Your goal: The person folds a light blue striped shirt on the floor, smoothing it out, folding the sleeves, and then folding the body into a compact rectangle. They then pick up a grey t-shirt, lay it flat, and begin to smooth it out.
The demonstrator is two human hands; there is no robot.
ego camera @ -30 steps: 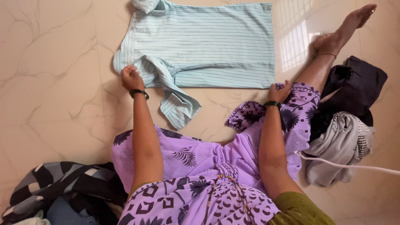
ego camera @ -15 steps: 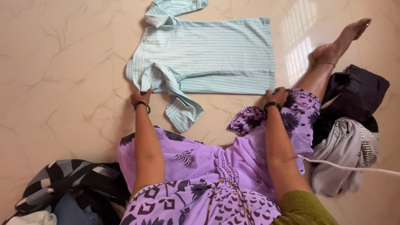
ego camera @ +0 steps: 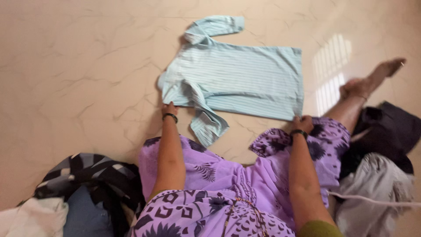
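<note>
- So there's a light blue striped shirt point(ego camera: 239, 81) spread flat on the floor point(ego camera: 79, 74), which is pale marbled tile, and it sits in the middle of the view, a bit to the far side.
- The left hand point(ego camera: 169, 109) is at the near left edge of the shirt, right by the shoulder. Fingers look closed on the fabric edge, though it's blurry enough that I can't tell how tight the pinch is.
- The right hand point(ego camera: 302, 123) is down at the near right corner, on the hem, fingers curled over the cloth there.
- Both wrists have a dark bangle on them.
- One sleeve point(ego camera: 209, 125) flops toward the near side between the two hands, the other sleeve point(ego camera: 217, 26) is folded over at the far end.
- The person sits on the floor in a purple patterned dress point(ego camera: 228, 188), one bare foot point(ego camera: 372, 79) stretched out on the right.
- Dark and grey clothes point(ego camera: 381, 175) are piled on the right, and a black and white pile point(ego camera: 83, 188) is on the near left.
</note>
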